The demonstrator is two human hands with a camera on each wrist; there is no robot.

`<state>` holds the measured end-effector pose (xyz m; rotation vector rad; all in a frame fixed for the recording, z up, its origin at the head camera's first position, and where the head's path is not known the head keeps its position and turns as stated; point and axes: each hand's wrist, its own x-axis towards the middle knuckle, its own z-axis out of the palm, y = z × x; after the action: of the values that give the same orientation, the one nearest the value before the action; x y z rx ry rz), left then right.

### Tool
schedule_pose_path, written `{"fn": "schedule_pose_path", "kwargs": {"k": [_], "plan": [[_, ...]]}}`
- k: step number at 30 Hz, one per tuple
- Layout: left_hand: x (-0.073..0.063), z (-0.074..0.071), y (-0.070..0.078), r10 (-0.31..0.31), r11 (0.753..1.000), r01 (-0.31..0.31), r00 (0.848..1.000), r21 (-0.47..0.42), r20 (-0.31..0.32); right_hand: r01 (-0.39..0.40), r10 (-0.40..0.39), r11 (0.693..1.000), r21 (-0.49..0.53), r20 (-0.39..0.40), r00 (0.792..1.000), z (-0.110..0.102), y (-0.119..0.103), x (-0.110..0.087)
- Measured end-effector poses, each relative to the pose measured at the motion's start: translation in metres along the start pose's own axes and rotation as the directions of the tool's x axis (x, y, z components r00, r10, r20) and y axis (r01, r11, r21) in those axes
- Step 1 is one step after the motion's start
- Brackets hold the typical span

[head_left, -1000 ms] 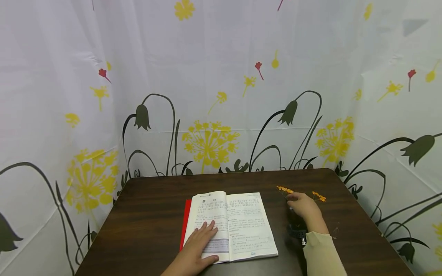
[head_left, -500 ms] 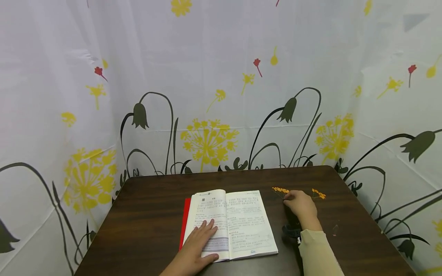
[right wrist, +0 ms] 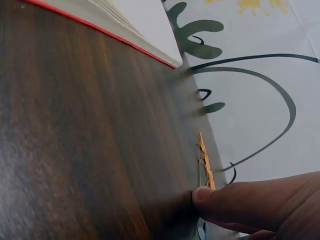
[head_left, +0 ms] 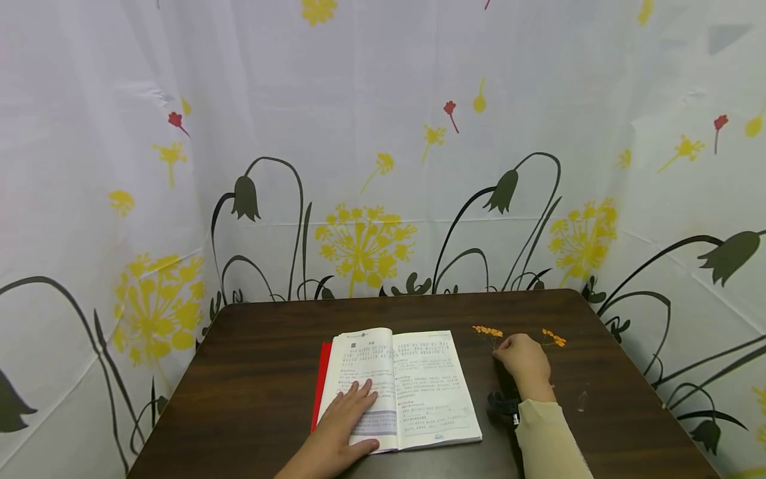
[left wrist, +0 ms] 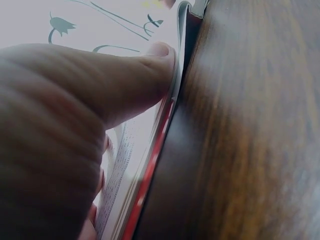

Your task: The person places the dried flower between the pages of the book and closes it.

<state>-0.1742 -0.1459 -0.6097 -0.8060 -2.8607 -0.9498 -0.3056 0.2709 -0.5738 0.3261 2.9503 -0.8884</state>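
An open book [head_left: 431, 386] with printed pages and a red cover lies on the table. My left hand [head_left: 344, 426] rests spread on its left page; in the left wrist view the thumb [left wrist: 145, 75] lies at the book's lower edge. To the right of the book, my right hand [head_left: 525, 362] pinches the thin stem of a flower sprig [head_left: 487, 330] with small orange blossoms. In the right wrist view the sprig [right wrist: 206, 160] lies low along the tabletop, its stem running to the thumb tip [right wrist: 202, 194]. The index finger is mostly hidden behind the thumb.
A second orange flower sprig [head_left: 554, 338] lies just right of my right hand, its stem partly hidden. The dark wood table [head_left: 257, 372] ends at the back against a white curtain [head_left: 383, 133] with printed flowers. A black strap [head_left: 503, 404] is at my right wrist.
My right hand has shifted slightly left, and the sprig's blossoms have moved left with it, closer to the book. The left hand stays on the page.
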Motion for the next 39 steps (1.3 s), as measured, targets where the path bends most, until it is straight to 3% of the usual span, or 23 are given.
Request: {"fn": "schedule_pose_path", "kwargs": {"k": [10,20,26,30,39], "plan": [[-0.0010,-0.0016,0.0023,-0.003,1.000,0.003,1.000,-0.006,0.004,-0.036,0.036,0.999,-0.010,0.016,0.999,0.0019,-0.0015,0.0003],[0.0003,-0.0012,0.0011,-0.011,1.000,0.011,1.000,-0.015,0.010,0.036,-0.036,0.999,-0.015,-0.023,0.999,0.0030,-0.0028,0.0017],[-0.0002,0.0002,-0.0009,-0.011,1.000,0.011,1.000,0.011,0.014,0.029,-0.028,0.999,0.041,-0.023,0.999,0.0037,-0.0044,0.0018],[0.0004,-0.0006,0.0000,-0.013,1.000,0.013,1.000,0.005,0.014,0.043,-0.037,0.995,0.093,-0.063,0.997,0.0004,-0.0075,0.0002],[0.0002,-0.0004,0.0006,-0.026,1.000,0.025,0.999,0.015,0.031,0.076,-0.065,0.989,0.126,-0.091,0.994,-0.0032,-0.0079,-0.0020]]}}
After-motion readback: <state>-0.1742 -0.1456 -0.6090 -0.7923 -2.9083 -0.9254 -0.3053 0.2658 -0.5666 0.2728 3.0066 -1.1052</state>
